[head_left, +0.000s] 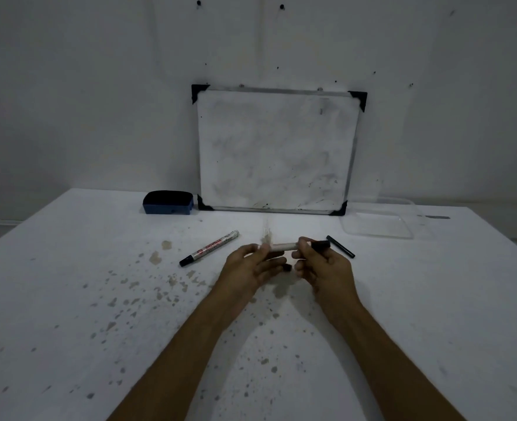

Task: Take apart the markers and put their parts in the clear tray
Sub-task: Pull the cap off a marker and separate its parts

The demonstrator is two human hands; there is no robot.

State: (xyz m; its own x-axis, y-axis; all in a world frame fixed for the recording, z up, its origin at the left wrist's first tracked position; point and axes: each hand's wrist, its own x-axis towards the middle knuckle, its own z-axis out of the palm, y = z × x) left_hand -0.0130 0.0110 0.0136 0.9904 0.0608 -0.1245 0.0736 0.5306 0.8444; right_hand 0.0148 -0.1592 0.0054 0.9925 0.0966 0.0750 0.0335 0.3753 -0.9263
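Both hands hold one silver marker (284,247) level above the middle of the table. My left hand (251,265) grips its left end. My right hand (324,265) grips the right end, where the black cap (320,244) sticks out past my fingers. A small black piece (287,268) shows between my hands, below the marker. A second silver marker (210,247) with a black cap lies to the left on the table. A thin black part (340,246) lies to the right. The clear tray (382,221) sits at the back right, and I see nothing in it.
A whiteboard (277,150) with black corners leans on the wall at the table's back. A blue eraser (168,202) sits left of it. The white table (99,299) is speckled with brown stains.
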